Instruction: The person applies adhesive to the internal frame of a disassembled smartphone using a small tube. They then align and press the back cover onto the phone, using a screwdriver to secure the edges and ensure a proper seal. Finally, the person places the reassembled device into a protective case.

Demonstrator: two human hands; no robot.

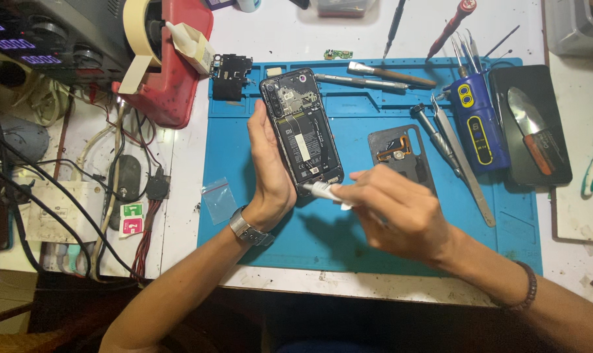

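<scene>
My left hand (270, 173) grips an opened black smartphone (303, 127) along its left edge, holding it tilted above the blue work mat (375, 229). The phone's back is off, showing the battery and circuit boards. My right hand (394, 212) pinches a small white tube (322, 191) whose tip touches the phone's bottom edge. The phone's grey back cover (404, 153) lies on the mat just right of the phone. A metal watch sits on my left wrist, a bead bracelet on my right.
Screwdrivers and tweezers (456, 157) lie on the mat's right side beside a blue tool holder (477, 124). A black tray with a blade (532, 131) sits far right. A red tape dispenser (172, 59), cables and a power strip (61, 209) crowd the left. A small plastic bag (219, 199) lies left of the mat.
</scene>
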